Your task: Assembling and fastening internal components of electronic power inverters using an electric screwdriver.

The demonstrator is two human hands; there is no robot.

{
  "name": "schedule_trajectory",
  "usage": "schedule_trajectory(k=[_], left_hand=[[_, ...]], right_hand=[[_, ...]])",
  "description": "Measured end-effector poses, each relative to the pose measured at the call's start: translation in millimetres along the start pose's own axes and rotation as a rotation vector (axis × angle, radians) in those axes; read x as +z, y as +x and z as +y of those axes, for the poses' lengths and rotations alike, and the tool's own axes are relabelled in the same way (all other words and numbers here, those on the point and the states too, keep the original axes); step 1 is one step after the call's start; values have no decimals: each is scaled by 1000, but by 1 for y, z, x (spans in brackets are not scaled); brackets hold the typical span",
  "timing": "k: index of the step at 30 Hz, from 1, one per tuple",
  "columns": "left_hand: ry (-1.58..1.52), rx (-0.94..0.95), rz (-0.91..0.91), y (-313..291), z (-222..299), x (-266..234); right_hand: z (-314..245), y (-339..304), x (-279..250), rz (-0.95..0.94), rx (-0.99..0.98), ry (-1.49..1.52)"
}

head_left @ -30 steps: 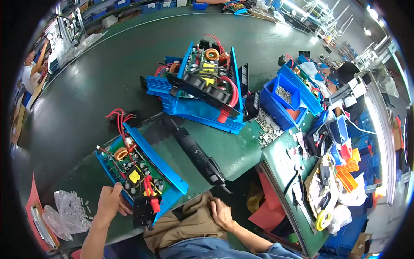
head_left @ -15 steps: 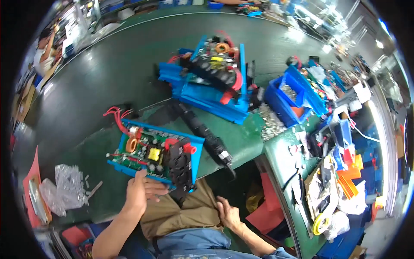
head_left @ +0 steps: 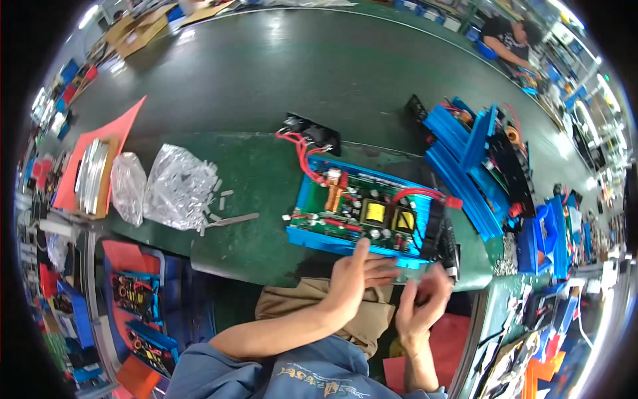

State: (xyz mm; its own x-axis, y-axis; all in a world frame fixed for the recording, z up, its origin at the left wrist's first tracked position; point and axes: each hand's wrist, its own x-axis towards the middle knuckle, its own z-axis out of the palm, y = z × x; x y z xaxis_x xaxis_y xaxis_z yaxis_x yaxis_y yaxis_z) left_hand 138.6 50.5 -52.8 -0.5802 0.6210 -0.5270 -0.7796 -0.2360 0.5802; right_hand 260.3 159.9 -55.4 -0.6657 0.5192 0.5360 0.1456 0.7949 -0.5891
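A green circuit board [head_left: 359, 199] sits in an open blue metal housing [head_left: 312, 238] on the bench before me. It carries yellow-topped transformers [head_left: 375, 213], copper coils and red wires, which run at the far left to a black end panel [head_left: 316, 133]. My left hand [head_left: 355, 272] lies against the housing's near edge, its fingers stretched out and holding nothing visible. Close to the near right corner is my right hand [head_left: 425, 302], with fingers smeared by motion. Beside that corner are black parts [head_left: 438, 233], partly overlapping; their kind is unclear.
More blue housings [head_left: 465, 166] with boards are stacked at the right, near blue bins [head_left: 538, 233]. To the left lie a clear bag of small pieces [head_left: 176, 189], a thin strip [head_left: 232, 220] and a pink sheet [head_left: 100, 149]. A tub [head_left: 163, 266] below holds more boards. Another person [head_left: 512, 46] sits far right.
The view has swung left, so the bench contents appear farther right. My right hand has risen from my lap to the housing's near right corner. My left hand stays at the near edge.
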Motion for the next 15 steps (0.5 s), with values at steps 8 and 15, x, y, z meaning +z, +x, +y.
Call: schedule_trajectory(k=[8,15], left_hand=[[964,426,-222,-32,56,-42],[1727,1277,-41,7,107,-85]], right_hand=[[1,79,14,-157,309,121],[-12,130,24,-380,151,94]])
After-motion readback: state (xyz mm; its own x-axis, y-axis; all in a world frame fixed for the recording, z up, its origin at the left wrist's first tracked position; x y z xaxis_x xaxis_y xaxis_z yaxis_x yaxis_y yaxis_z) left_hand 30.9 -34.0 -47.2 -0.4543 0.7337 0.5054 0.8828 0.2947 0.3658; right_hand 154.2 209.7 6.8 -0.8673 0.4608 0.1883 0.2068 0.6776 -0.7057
